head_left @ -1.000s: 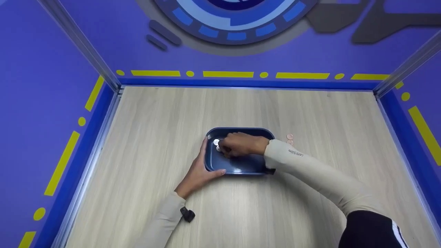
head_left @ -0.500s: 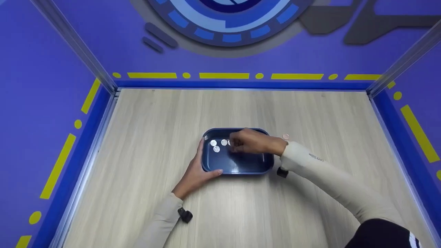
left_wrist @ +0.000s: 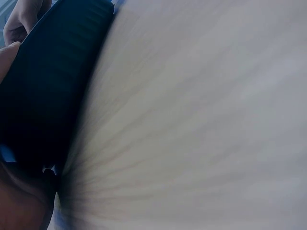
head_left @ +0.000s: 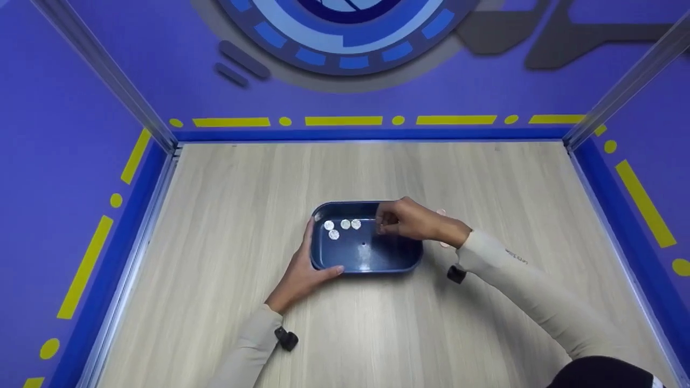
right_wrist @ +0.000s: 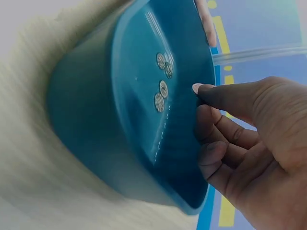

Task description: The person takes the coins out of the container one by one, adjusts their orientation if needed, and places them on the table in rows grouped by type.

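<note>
A dark blue tray (head_left: 366,268) sits mid-table with several silver coins (head_left: 345,224) in its far left corner. My left hand (head_left: 308,258) grips the tray's left end, thumb on the near rim and fingers along the side wall. My right hand (head_left: 384,226) hovers over the tray's right half, fingers loosely curled, nothing visible in them. The right wrist view shows the tray (right_wrist: 86,110), the coins (right_wrist: 163,88) and that hand (right_wrist: 204,103) holding nothing. The left wrist view shows only the tray's dark wall (left_wrist: 48,96) on pale wood.
Copper-coloured coins (head_left: 442,213) lie on the wooden table (head_left: 485,178) just right of the tray, partly hidden by my right wrist. Blue walls with yellow markings (head_left: 345,120) enclose the table on three sides.
My right hand has drawn back rightward from the tray's left corner, uncovering the silver coins lying there. My left hand has stayed on the tray's left end.
</note>
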`<action>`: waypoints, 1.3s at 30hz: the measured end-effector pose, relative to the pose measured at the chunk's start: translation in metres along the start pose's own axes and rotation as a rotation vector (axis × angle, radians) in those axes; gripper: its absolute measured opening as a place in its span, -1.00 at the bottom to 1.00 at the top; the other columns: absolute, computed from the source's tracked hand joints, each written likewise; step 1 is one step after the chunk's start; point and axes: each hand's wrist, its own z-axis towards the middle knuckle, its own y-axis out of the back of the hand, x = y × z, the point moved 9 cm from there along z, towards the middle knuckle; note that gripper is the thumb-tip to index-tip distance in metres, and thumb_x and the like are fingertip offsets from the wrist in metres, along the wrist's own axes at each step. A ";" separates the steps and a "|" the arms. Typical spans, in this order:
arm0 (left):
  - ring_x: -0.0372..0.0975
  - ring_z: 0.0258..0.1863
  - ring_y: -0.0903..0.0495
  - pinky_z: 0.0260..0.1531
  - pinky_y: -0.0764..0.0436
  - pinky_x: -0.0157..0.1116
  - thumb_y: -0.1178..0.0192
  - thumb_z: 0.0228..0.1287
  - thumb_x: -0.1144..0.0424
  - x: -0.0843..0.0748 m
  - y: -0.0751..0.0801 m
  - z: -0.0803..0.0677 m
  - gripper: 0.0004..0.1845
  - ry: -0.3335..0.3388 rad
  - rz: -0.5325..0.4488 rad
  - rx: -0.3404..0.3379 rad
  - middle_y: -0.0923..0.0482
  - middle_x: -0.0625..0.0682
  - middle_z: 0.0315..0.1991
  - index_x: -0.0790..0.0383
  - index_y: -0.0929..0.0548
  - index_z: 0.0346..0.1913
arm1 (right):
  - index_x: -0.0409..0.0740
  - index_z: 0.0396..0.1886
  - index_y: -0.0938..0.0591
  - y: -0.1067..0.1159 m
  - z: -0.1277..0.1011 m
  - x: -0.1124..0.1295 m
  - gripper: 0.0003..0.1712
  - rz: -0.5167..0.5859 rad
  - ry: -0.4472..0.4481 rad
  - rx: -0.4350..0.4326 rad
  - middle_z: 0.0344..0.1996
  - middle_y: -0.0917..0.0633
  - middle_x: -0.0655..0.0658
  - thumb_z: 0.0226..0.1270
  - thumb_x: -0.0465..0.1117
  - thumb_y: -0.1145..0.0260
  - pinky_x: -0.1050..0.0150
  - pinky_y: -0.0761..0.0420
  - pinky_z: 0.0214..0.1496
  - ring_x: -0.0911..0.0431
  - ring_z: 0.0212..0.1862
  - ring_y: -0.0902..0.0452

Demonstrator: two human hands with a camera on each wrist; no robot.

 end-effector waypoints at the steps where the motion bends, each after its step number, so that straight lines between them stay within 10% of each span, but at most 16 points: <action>1: 0.11 0.70 -0.16 0.64 -0.15 0.19 -0.73 0.10 -0.02 0.000 0.000 0.000 0.50 -0.003 0.009 -0.001 -0.01 0.19 0.79 -0.10 0.23 0.85 | -0.19 -0.18 -0.77 0.002 -0.003 -0.001 -0.91 0.006 -0.004 -0.007 -0.31 -0.83 -0.01 0.43 -0.36 -0.55 0.26 -0.69 -0.16 0.18 -0.27 -0.71; 39: 0.11 0.73 -0.07 0.65 -0.09 0.24 -0.61 0.23 -0.14 -0.005 0.000 -0.001 0.42 -0.044 0.050 0.016 0.09 0.08 0.82 -0.08 0.26 0.85 | -0.20 -0.19 -0.77 0.030 -0.070 -0.047 -0.90 0.208 -0.126 -0.205 -0.31 -0.83 -0.14 0.47 -0.28 -0.56 0.40 -0.60 -0.29 0.07 -0.28 -0.69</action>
